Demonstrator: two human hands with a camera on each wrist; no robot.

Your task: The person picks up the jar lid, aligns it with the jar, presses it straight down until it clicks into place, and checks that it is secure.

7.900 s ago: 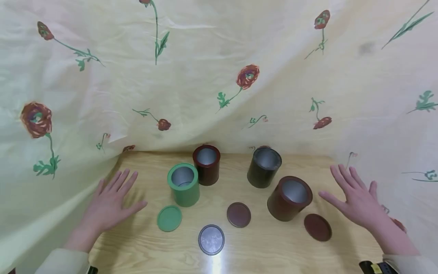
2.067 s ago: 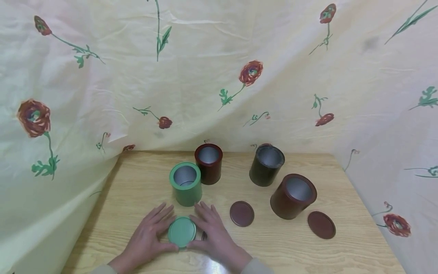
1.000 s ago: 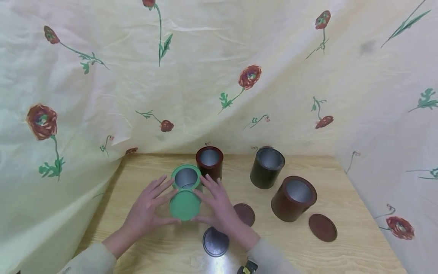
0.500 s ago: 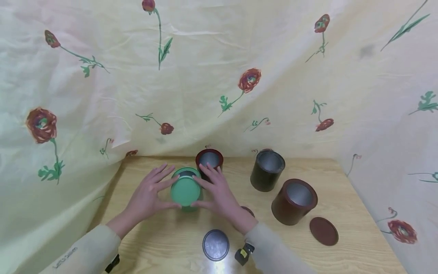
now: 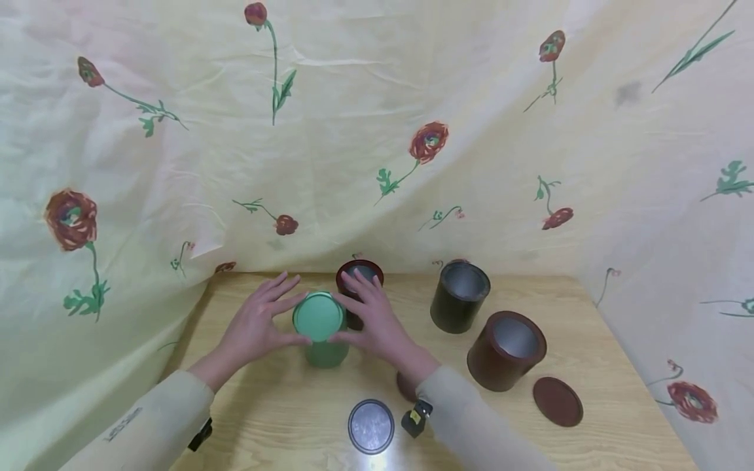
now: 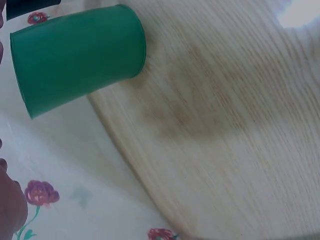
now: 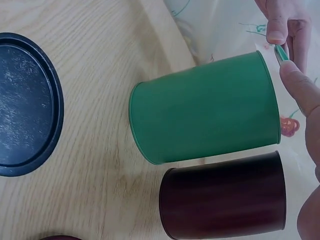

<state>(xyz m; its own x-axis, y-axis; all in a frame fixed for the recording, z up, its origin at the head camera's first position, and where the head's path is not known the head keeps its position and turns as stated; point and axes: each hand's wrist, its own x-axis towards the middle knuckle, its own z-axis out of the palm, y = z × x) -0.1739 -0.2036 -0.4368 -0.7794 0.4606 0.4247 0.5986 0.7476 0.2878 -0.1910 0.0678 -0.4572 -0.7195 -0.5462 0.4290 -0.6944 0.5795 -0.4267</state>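
Observation:
A round green lid [image 5: 319, 317] is held level over the mouth of the green canister [image 5: 327, 354]. My left hand [image 5: 254, 327] holds its left edge between thumb and index finger. On the opposite edge, my right hand [image 5: 377, 324] pinches it the same way. The remaining fingers of both hands spread forward. In the right wrist view the lid [image 7: 281, 53] appears edge-on, with a gap between it and the upright canister [image 7: 205, 107]. The lid covers the canister's opening in the head view. The left wrist view shows the canister's side [image 6: 80, 57], with only bits of fingers at its edge.
Behind my right fingers stands an uncovered dark red canister [image 5: 356, 320], close beside the green one. A black canister [image 5: 456, 307] and a brownish-red canister [image 5: 491, 363] stand farther right. A grey lid [image 5: 371, 426], a dark red lid [image 5: 557, 401] and a partly hidden lid [image 5: 405, 387] lie on the table.
Both hands came in from the sides to the green lid, lifted it off the table and carried it forward over the green canister. The other canisters have stayed in place.

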